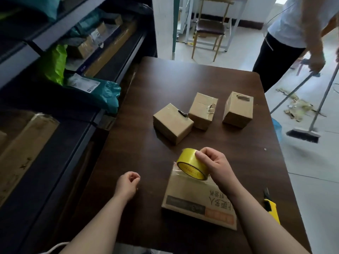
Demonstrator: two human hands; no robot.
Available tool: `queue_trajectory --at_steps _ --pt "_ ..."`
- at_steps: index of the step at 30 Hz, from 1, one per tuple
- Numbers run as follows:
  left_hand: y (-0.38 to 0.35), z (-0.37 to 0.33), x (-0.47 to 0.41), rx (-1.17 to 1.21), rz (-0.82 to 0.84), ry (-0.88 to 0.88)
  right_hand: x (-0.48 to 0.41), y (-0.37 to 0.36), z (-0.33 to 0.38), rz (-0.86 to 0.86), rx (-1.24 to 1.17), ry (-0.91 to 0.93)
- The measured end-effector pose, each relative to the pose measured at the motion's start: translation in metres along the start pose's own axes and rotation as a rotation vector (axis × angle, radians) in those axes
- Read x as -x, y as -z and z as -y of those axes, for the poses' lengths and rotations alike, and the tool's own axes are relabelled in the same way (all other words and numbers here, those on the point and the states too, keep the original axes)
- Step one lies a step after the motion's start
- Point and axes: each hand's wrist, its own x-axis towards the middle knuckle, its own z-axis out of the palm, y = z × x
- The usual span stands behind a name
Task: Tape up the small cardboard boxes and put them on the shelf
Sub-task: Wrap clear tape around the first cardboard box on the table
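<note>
A flat printed cardboard box (192,200) lies on the dark wooden table (146,143) in front of me. My right hand (214,165) grips a yellow tape roll (190,165) pressed against the box's far edge. My left hand (128,184) hovers left of the box with loosely curled fingers, holding nothing. Three small cardboard boxes stand farther back: the left box (172,123), the middle box (202,110) and the right box (237,110). The shelf (77,114) runs along the left.
A yellow utility knife (271,206) lies at the table's right edge. The shelf holds parcels, a teal bag (108,94) and a green bag (55,65). A person (286,33) sweeps cardboard scraps with a broom (304,134) on the right. A chair (211,28) stands behind.
</note>
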Motion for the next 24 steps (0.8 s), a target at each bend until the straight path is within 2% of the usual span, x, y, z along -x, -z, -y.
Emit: queue_trajectory --at_steps 5,12,14,17,19,22,24 --pt "-0.009 0.020 -0.015 -0.273 0.006 -0.033 -0.008 -0.024 -0.003 0.005 0.039 0.002" --pt "0.000 0.006 -0.021 -0.499 -0.019 -0.032 -0.006 -0.040 -0.002 -0.030 0.021 0.018" --pt "0.004 -0.013 -0.020 -0.344 -0.004 -0.065 -0.003 -0.042 -0.001 -0.039 0.003 0.025" --pt "0.010 -0.054 -0.005 0.164 0.075 -0.225 0.001 -0.045 0.002 -0.044 -0.008 0.037" --pt "0.017 -0.081 0.018 0.381 0.174 -0.309 0.003 -0.046 0.004 -0.044 -0.005 0.042" --pt "0.019 -0.102 0.042 0.506 0.282 -0.346 0.007 -0.046 0.008 -0.046 -0.003 0.064" --pt "0.017 -0.106 0.049 0.553 0.295 -0.305 0.010 -0.046 0.011 -0.042 0.010 0.084"
